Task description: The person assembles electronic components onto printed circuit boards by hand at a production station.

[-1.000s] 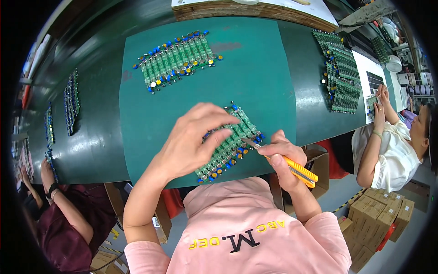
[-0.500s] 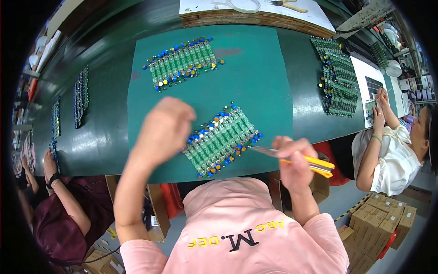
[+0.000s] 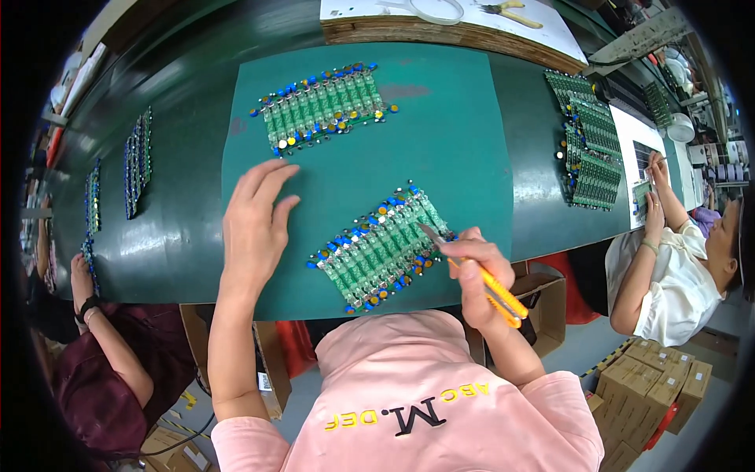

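A green circuit board panel (image 3: 383, 249), edged with blue and amber round components, lies tilted on the green mat (image 3: 440, 141) right before me. My right hand (image 3: 480, 277) grips a yellow utility knife (image 3: 503, 297), its blade extended over the panel's right part; whether the tip touches the board I cannot tell. To the left of the panel, my left hand (image 3: 258, 216) hovers or rests by the mat with fingers apart and nothing in them. Farther off on the mat sits a second panel (image 3: 324, 108) of the same kind.
Stacked panels (image 3: 591, 145) lie on the right of the table, and more panels (image 3: 139, 165) on the left. A wooden board (image 3: 448, 35) at the back bears pliers (image 3: 511, 12). Co-workers sit on both sides. Cardboard boxes (image 3: 653, 385) stand on the floor at right.
My right hand has brought the knife leftward, its blade now over the near panel. My left hand has moved left off the panel's corner, and its fingers have opened.
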A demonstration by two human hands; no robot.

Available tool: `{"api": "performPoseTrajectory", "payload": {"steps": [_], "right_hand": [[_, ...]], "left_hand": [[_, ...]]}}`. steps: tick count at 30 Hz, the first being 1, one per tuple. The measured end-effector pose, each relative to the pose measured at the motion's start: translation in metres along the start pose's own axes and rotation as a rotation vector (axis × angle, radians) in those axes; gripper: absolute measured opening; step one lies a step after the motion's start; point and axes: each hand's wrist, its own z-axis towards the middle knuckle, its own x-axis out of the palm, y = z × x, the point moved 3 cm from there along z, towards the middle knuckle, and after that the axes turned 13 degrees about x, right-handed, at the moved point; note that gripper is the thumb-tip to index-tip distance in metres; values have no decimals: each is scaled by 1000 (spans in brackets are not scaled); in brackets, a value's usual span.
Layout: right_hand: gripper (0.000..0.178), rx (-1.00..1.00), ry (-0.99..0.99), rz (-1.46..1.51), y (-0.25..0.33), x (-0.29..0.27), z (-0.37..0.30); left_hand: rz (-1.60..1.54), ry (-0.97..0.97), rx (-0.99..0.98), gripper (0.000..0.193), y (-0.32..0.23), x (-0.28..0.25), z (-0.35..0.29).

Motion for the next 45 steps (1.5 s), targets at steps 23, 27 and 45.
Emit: {"api": "performPoseTrajectory", "payload": {"steps": [23,27,45], "right_hand": [[22,-268,165,-774,-9,19,-6],[24,-322,186,-794,-6,19,-8],[27,-412,192,-811,-5,27,-13]], "left_hand": [[-196,323,-77,14,-46,40,-11],[-190,334,-100,13,-45,41,-11],[-221,339,-121,13,-40,42,-12]]}}
